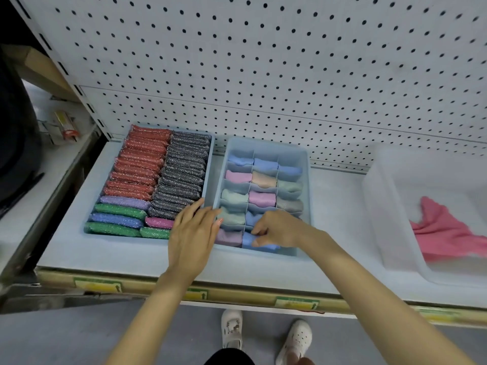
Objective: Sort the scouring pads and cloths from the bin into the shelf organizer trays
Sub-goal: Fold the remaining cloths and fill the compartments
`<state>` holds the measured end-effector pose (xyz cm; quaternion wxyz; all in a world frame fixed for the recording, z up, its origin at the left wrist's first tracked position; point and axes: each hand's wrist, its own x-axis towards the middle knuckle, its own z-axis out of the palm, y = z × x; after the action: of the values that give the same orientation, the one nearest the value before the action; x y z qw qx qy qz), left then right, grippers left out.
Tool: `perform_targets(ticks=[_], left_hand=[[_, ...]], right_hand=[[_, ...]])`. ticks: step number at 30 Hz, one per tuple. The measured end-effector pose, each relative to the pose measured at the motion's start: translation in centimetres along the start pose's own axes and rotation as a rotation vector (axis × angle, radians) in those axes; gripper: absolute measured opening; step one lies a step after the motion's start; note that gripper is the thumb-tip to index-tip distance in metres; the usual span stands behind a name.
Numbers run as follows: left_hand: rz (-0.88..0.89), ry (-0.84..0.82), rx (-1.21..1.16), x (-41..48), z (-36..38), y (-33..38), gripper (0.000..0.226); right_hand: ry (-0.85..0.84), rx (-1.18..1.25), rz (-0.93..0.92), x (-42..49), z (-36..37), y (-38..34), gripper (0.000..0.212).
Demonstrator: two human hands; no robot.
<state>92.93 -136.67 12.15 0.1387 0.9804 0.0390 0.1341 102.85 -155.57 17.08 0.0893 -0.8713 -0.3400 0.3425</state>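
Blue cloth (263,246) pinched by right hand (276,229) | left hand (192,233) spread flat | white shelf (334,219), pegboard (263,61), grey floor (66,338)

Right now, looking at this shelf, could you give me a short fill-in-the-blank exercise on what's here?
1. The loose cloth in the clear bin is ____.
2. The right hand pinches a ____ folded cloth in the divided tray.
3. The divided tray has ____ columns of compartments.
4. In the pad tray, the grey pads stand beside a long row of ____ pads.
Missing words: pink; blue; three; red.
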Motion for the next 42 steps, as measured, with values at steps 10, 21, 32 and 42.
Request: perform_targets(ticks=[10,21,32,42], left_hand=[[0.013,0.040,-0.020,-0.1,0.5,-0.3,0.041],[-0.050,0.009,-0.045,1.0,-0.9,2.3,0.044],[0.109,-0.326,-0.812,7.4,2.2,35.8,0.044],[0.037,-0.356,-0.463,7.3,9.1,42.5,0.054]], right_hand=[[0.059,-0.144,-0.032,-0.4,1.0,-0.2,0.026],[0.232,0.131,-0.009,-2.8,0.0,2.4,0.015],[0.926,0.813,0.318,-23.8,-4.5,25.7,0.022],[0.259,0.282,0.115,-22.0,-2.3,43.1,0.031]])
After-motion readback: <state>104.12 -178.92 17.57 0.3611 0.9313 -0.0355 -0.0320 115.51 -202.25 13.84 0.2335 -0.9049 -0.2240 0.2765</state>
